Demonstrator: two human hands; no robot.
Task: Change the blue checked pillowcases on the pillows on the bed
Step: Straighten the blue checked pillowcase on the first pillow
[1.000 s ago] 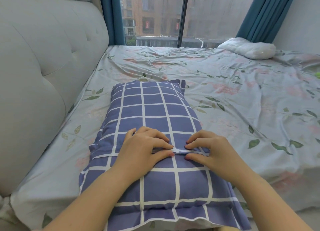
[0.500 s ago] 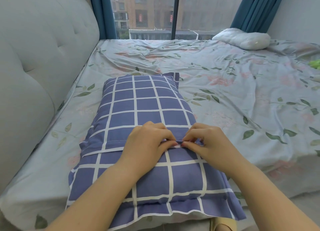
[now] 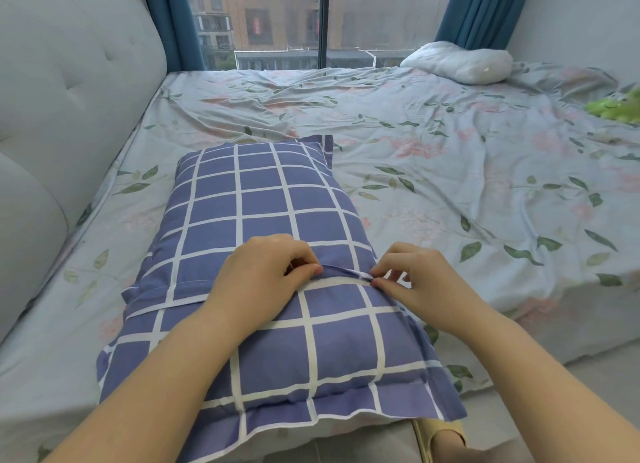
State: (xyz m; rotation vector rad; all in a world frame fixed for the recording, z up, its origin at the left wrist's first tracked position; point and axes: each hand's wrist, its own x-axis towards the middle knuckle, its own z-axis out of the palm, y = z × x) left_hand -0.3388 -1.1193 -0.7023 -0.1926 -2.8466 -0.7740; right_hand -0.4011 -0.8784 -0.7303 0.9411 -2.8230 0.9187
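Bedroom: big window (image 3: pixel 277 19) at the far end, teal curtains (image 3: pixel 481 8) either side, padded headboard (image 3: pixel 69 98) running down the left.
Bed (image 3: pixel 450 185): fills the view, floral sheet rumpled all over.
Blue checked pillowcase (image 3: pixel 249 199): on its pillow, lying on the near left of the bed beside the headboard, near end at the bed's edge.
Bare pillow (image 3: pixel 460 62): white, uncovered, in the far right corner, well apart from the action.
Green thing (image 3: pixel 616 107): at the right edge, too cut off to name.
Left hand (image 3: pixel 263 279): fingers curled, pinching the flap hem (image 3: pixel 343 272) at mid-pillow.
Right hand (image 3: pixel 422 282): thumb and forefinger nip the same hem just to the right, other fingers fanned loose.
Handling: soft, light cotton over a squashy filling, I'd say. Nothing to break, but limp cloth bunches. The best hold looks like that hem, hands apart along it, to open the envelope and work the pillow out.
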